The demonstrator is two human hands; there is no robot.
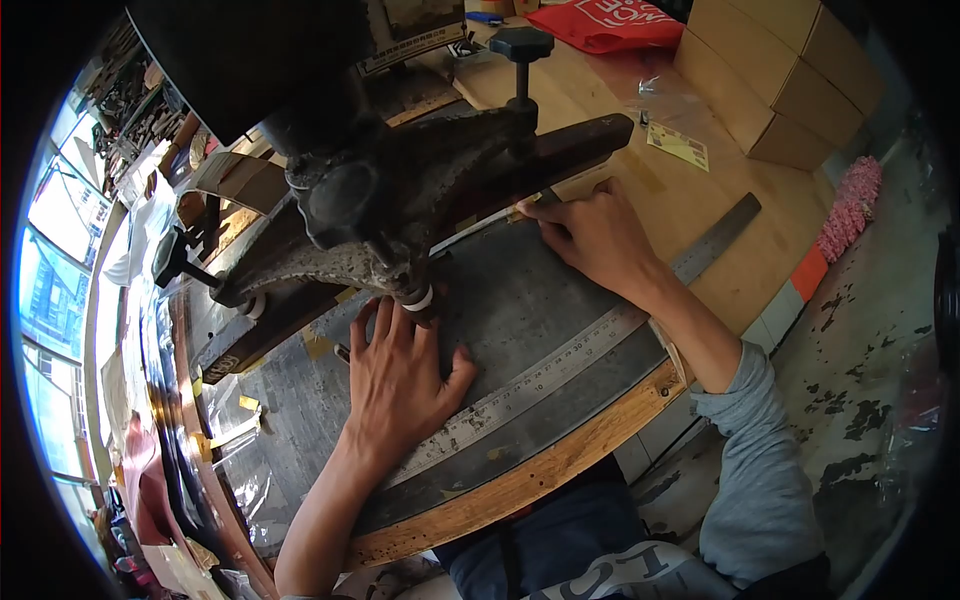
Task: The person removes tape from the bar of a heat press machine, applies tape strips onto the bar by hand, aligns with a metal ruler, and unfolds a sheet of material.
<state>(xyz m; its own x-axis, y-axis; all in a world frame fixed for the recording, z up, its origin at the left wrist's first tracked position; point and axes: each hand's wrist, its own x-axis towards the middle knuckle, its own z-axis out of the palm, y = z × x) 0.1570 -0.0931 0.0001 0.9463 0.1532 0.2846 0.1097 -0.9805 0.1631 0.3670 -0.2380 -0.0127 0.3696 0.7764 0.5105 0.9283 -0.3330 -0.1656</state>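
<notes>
Here, left hand [395,385] spreads open on scuffed dark surface [500,290]; right hand [597,240], grip unclear.

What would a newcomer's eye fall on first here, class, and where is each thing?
Probably the dark machine looming at upper left, with its black knobs. Then the left hand, spread on the dark work surface just below it, and the right hand, farther right. A red bag with white lettering stands out near the top edge.
</notes>
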